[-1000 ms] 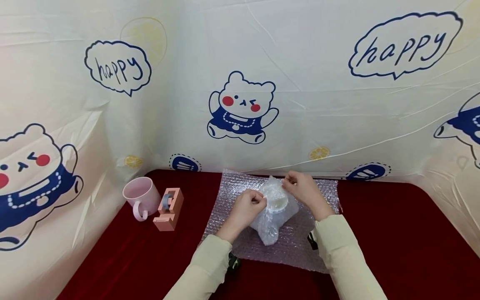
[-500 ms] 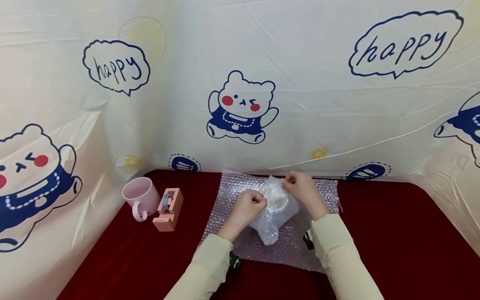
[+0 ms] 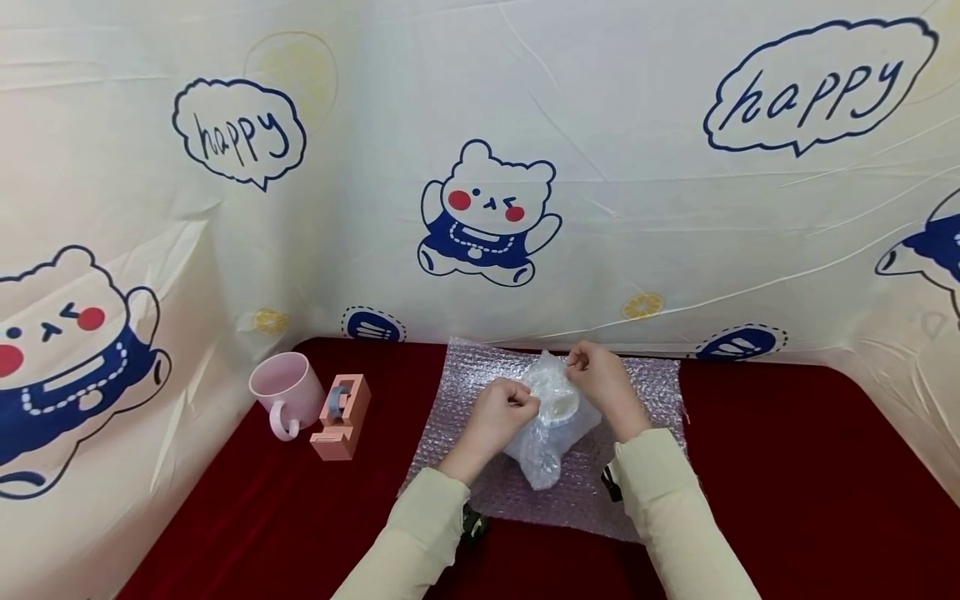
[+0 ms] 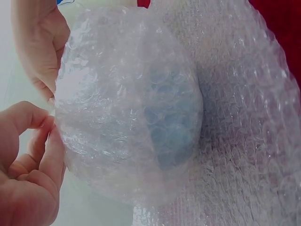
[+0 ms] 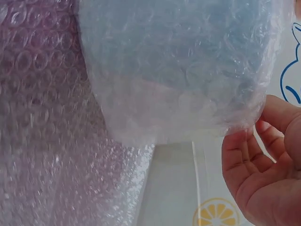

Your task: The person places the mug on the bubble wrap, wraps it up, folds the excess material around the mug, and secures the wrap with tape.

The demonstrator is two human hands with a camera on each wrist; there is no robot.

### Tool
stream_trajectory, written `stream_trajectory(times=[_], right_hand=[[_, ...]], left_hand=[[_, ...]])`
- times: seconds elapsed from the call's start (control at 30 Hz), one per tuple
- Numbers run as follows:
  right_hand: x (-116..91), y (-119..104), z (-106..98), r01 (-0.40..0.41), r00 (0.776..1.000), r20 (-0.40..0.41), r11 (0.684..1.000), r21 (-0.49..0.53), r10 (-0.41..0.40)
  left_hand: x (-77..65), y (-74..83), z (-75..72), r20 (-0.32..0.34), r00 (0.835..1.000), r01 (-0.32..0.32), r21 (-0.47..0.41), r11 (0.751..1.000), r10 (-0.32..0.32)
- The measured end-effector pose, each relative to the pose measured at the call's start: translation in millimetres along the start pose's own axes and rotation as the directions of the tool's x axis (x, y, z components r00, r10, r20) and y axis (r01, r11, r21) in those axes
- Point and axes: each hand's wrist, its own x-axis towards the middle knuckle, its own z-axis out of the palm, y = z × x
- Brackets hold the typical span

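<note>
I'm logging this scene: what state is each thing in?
Bubble-wrap sheet: spread out.
Bundle: bubble-wrapped, resting on the sheet.
Left hand: pinching the bundle's edge.
Right hand: pinching the bundle's edge.
Mug: upright, unwrapped.
Tape dispenser: upright, tape roll fitted.

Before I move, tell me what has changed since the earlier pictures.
The right sleeve has edged slightly inward, toward the left sleeve. Nothing was visibly taken or released: the left hand and right hand still pinch the bundle. Mug, dispenser and sheet stayed put.
</note>
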Motion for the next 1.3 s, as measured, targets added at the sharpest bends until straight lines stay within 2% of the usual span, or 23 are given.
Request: stream_trajectory(times=[0.27,0.47,0.77,0.87,1.0,1.07,1.17,1.3], right_hand=[[-0.3,3.2,0.6,-0.061,0.998,-0.018,0.995,0.081,0.062],[0.5,1.8,1.2,-0.074,0.997,0.009,0.995,0.062,0.073],[0.7,2.5,-0.7,-0.076,0.997,0.01,0.997,0.028,0.076],[0.7,4.4,-1.7,-0.07,0.998,0.007,0.997,0.021,0.07],[0.3,5.6,-2.8,-0.072,0.997,0.011,0.997,0.011,0.072],[-0.2,5.5,-3.2,-0.074,0.997,0.014,0.997,0.012,0.074],[-0.6,5.0,-3.5,-0.075,0.997,0.022,0.997,0.019,0.075],[-1.0,4.1,-3.4,-0.065,0.997,0.032,0.997,0.039,0.063]], left_hand=[[1.5,1.2,1.0,-0.021,0.997,0.072,-0.028,0.997,-0.073],[1.3,6.8,0.2,-0.049,0.988,0.146,-0.05,0.988,-0.149],[1.1,11.8,1.8,-0.093,0.986,0.134,-0.034,0.99,-0.136],[1.6,9.2,2.2,-0.066,0.985,0.152,-0.089,0.984,-0.158],[2.1,3.2,2.1,0.003,0.98,0.196,-0.215,0.957,-0.2],[2.1,0.9,2.3,0.011,0.978,0.207,-0.242,0.948,-0.21],[2.1,0.6,2.8,-0.028,0.983,0.173,-0.185,0.967,-0.181],[1.1,2.2,1.8,-0.086,0.991,0.098,-0.035,0.995,-0.101]])
